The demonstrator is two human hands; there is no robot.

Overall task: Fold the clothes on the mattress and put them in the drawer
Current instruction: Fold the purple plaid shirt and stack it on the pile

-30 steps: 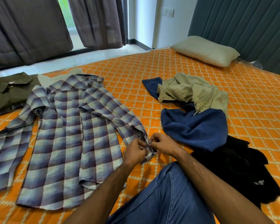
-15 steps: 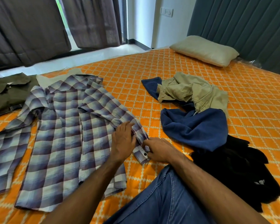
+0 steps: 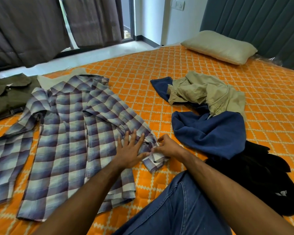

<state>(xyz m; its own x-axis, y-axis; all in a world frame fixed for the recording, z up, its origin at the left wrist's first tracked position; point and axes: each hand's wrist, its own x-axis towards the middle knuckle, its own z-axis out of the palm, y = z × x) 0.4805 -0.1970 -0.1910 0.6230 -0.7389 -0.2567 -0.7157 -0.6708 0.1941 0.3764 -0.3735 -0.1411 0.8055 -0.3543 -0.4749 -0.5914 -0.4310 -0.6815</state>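
head view: your left hand (image 3: 129, 150) lies flat, fingers straight and spread, pressing the plaid shirt (image 3: 70, 133), which is spread on the orange mattress (image 3: 270, 106). your right hand (image 3: 166, 147) pinches the shirt's cuff (image 3: 154, 161) with curled fingertips; the exact hold is partly hidden by the fingers. right of it lie a blue garment (image 3: 209, 133), a khaki one (image 3: 205, 92) and a black one (image 3: 255, 172), crumpled. an olive shirt (image 3: 8, 94) is cut off at the left edge. your jeans-clad knee (image 3: 173, 207) fills the bottom.

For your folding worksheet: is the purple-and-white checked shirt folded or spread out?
Mostly spread: the purple-and-white checked shirt lies flat, one sleeve out, the other across its front.
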